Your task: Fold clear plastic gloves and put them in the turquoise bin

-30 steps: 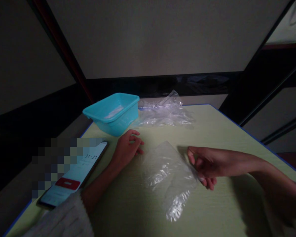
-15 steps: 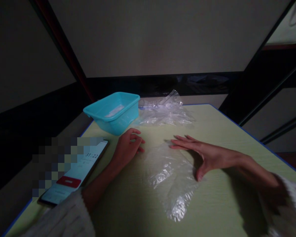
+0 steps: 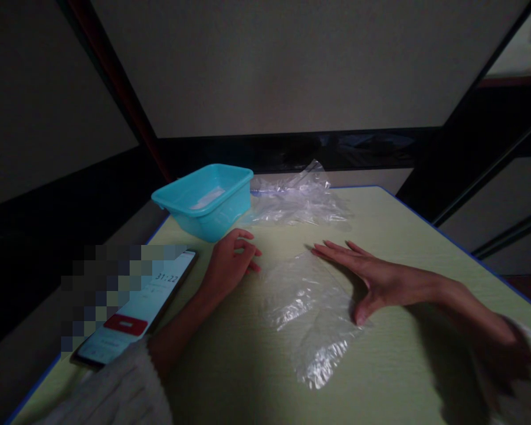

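Observation:
A clear plastic bag (image 3: 307,316) lies flat on the pale green table (image 3: 380,378) in front of me. My right hand (image 3: 371,277) rests on the bag's right edge, palm down, fingers stretched out and thumb apart. My left hand (image 3: 230,265) sits on the table just left of the bag, fingers loosely curled, holding nothing that I can see.
A turquoise plastic tub (image 3: 206,200) stands at the back left with something pale inside. Beside it lies a heap of clear plastic bags (image 3: 298,198). A phone (image 3: 137,310) with a lit screen lies near the left edge. The table has a blue rim.
One second ago my right hand was curled at the bag's right edge; it has since opened flat and slid over the bag's top right part. The left hand has stayed put.

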Demonstrator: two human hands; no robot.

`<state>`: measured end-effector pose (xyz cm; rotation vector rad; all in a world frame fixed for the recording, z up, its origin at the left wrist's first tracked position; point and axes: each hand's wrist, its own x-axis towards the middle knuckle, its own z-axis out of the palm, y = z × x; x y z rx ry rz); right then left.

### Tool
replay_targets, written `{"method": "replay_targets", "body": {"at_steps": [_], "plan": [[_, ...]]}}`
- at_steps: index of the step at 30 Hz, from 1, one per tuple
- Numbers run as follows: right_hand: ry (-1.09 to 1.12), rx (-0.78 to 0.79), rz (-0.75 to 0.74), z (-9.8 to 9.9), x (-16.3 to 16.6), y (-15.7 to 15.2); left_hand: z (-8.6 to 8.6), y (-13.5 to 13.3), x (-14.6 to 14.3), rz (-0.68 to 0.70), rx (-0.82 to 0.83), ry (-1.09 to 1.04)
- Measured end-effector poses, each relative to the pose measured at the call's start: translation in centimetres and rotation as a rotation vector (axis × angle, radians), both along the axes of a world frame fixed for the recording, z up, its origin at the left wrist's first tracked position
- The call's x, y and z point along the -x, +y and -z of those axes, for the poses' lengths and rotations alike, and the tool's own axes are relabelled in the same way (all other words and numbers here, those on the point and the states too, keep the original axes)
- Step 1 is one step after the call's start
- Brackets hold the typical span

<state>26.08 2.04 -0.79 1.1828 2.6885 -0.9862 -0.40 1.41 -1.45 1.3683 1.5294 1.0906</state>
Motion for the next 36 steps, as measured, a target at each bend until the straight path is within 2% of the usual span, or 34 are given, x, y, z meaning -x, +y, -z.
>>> {"method": "replay_targets", "body": {"at_steps": [5, 13, 18, 25, 29, 32, 36], "plan": [[0.051, 0.003, -0.044, 0.4, -0.1, 0.3, -0.2, -0.1, 0.0, -0.007, 0.002, 0.003], [-0.003, -0.046, -0.124, 1.0, -0.5, 0.5, -0.2, -0.1, 0.0, 0.017, -0.015, -0.007], [0.015, -0.066, -0.085, 0.9, 0.0, -0.1, -0.4, -0.1, -0.2, -0.009, 0.013, 0.011], [-0.003, -0.087, 0.061, 1.2, 1.6, -1.3, -0.4, -0.1, -0.1, -0.013, -0.001, 0.006], [-0.001, -0.094, 0.08, 1.5, 1.7, -1.5, -0.2, -0.1, 0.0, -0.011, -0.014, 0.018], [0.054, -0.075, 0.076, 1.1, 1.6, -1.6, -0.1, -0.3, -0.1, -0.005, -0.061, 0.046], [0.147, -0.116, 0.073, 0.3, 1.7, -1.7, 0.1, -1.2, -0.4, 0.041, -0.216, 0.187]]}}
